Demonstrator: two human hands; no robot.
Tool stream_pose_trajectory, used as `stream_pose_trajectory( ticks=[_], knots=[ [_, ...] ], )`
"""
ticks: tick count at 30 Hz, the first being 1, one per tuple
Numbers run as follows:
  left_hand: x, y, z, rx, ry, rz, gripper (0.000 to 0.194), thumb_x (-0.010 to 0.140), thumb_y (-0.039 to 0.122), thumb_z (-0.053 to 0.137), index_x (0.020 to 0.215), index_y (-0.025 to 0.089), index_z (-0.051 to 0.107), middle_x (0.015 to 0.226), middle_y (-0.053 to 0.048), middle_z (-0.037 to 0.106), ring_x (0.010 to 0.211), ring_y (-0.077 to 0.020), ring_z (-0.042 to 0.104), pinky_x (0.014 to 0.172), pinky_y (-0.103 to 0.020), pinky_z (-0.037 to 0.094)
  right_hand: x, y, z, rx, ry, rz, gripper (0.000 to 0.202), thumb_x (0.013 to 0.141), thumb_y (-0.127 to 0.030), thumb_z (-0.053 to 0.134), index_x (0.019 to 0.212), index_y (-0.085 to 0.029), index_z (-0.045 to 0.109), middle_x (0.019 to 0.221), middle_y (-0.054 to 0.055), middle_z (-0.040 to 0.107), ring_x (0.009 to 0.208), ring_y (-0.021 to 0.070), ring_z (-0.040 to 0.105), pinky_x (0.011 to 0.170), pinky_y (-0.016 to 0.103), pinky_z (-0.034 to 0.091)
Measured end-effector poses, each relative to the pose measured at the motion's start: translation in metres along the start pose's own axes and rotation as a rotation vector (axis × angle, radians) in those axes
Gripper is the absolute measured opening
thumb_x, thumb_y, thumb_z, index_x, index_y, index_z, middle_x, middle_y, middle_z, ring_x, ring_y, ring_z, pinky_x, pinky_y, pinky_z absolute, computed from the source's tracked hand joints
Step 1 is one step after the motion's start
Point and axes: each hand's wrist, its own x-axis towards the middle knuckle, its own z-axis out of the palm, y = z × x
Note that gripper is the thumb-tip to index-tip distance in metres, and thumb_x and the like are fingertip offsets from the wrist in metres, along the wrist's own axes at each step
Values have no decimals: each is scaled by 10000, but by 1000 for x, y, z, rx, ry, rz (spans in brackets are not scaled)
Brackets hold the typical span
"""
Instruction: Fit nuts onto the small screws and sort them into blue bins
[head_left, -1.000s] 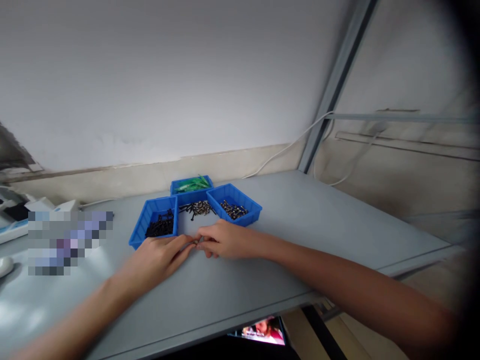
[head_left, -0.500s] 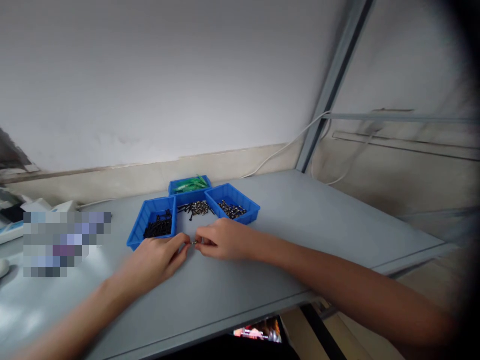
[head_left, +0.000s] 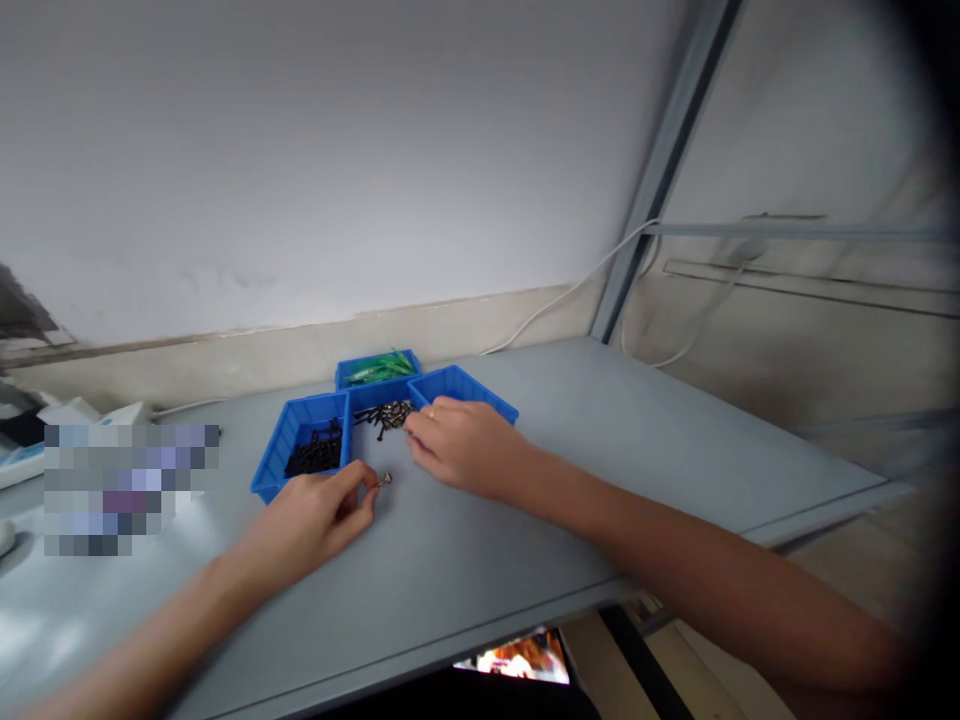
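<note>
My left hand [head_left: 326, 510] is closed in a pinch on a small screw [head_left: 385, 480], whose shiny metal end sticks out past the fingertips above the table. My right hand [head_left: 465, 445] is over the near side of the right blue bin [head_left: 484, 392], its fingers curled together. A tiny gold-coloured spot shows at its fingers; what they hold is too small to make out. Black screws [head_left: 315, 455] fill part of the left blue bin [head_left: 274, 455]. Between the bins lies a pile of dark screws with shiny metal ends [head_left: 390, 416], partly behind my right hand.
A third blue bin [head_left: 343, 378] with green pieces [head_left: 381, 367] stands at the back near the wall. A blurred-out item [head_left: 127, 490] lies on the left of the grey table [head_left: 600, 450]. A white cable [head_left: 555, 305] runs along the wall to a metal post [head_left: 645, 190].
My right hand has left the screw at my left fingertips and moved up and right towards the right bin. My left hand still holds the screw, almost in the same place.
</note>
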Motion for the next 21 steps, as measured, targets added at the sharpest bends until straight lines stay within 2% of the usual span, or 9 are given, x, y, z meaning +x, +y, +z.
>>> stream_pose_trajectory(
  ticks=[3, 6, 12, 17, 19, 21],
  knots=[
    [0, 2, 0, -2, -15, -1, 182, 869, 315, 372, 902, 204, 512, 546, 57, 480, 487, -99, 472, 497, -204, 331, 0, 6, 2, -75, -32, 197, 201, 864, -229, 387, 798, -139, 555, 756, 72, 603, 737, 179, 526, 582, 274, 299],
    [0, 3, 0, -8, -28, -7, 172, 865, 300, 376, 896, 201, 514, 545, 58, 479, 481, -94, 466, 495, -200, 329, 0, 10, 8, -19, -57, 215, 187, 857, -251, 417, 782, -149, 554, 756, 51, 599, 705, 163, 528, 580, 274, 302],
    [1, 2, 0, -16, -6, -7, 160, 854, 304, 404, 868, 206, 529, 539, 61, 480, 480, -90, 463, 487, -194, 325, 1, 4, 17, 128, 11, 96, 143, 854, -230, 438, 835, -147, 553, 793, 38, 595, 750, 156, 523, 673, 270, 348],
    [-1, 1, -1, -23, 43, 26, 166, 858, 287, 410, 896, 206, 551, 543, 64, 486, 476, -76, 458, 487, -179, 338, 1, -4, 9, 156, 104, -54, 200, 871, -171, 383, 889, -111, 574, 877, 90, 600, 874, 184, 503, 808, 312, 350],
    [-3, 2, -2, -22, 91, 50, 174, 861, 283, 411, 905, 202, 559, 556, 60, 502, 475, -73, 456, 487, -177, 343, 1, -6, 5, 196, 99, -161, 225, 883, -171, 361, 905, -108, 576, 888, 94, 600, 890, 180, 497, 818, 313, 351],
    [-4, 4, -4, -23, 146, 70, 182, 868, 284, 406, 883, 194, 564, 571, 53, 520, 474, -70, 453, 489, -175, 350, 0, -8, 5, 231, 41, -250, 228, 886, -219, 378, 904, -109, 578, 848, 88, 603, 853, 176, 505, 783, 309, 368]
  ],
)
